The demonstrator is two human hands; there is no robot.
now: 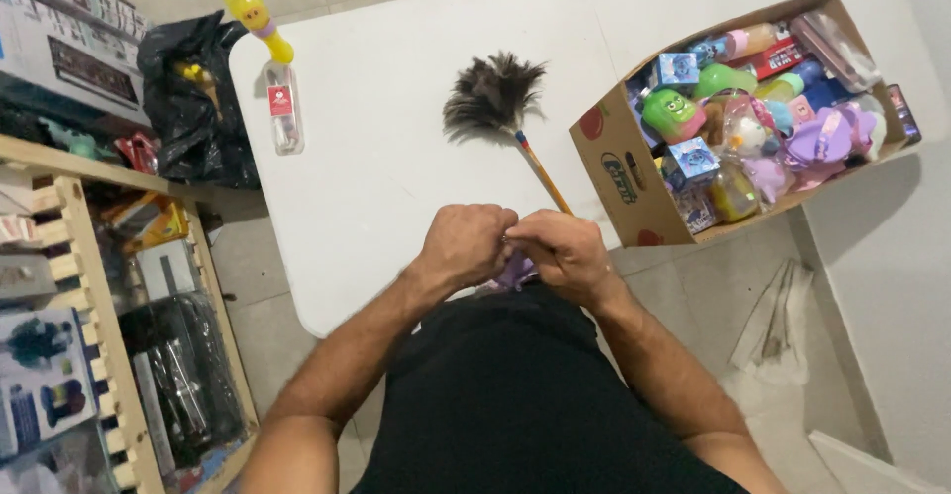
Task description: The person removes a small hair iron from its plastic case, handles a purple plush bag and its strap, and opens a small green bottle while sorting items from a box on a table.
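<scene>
Head view. Fingers (510, 239) of both hands curled inward and meeting at the near edge of the counter (376, 187); left hand (466, 246) and right hand (565, 251) touch knuckle to knuckle. Between them, a small purple item (515, 274), pinched from both sides; only its lower part shows beneath the fingers, kind not identifiable. Exact finger placement on it is hidden by the backs of the hands.

Just beyond the fingers: feather duster (495, 98) lying flat on the counter, its striped handle ending just behind the right hand, dark plume pointing away. Beyond and to the right of the fingers: open cardboard box (619, 172) at the counter edge, packed with colourful toys. Far beyond and to the left: clear plastic bottle (284, 108) lying flat, a yellow toy (256, 18) past it. Well left of the fingers: wooden shelf (89, 286) with packaged goods, black bag (193, 103) behind it.
</scene>
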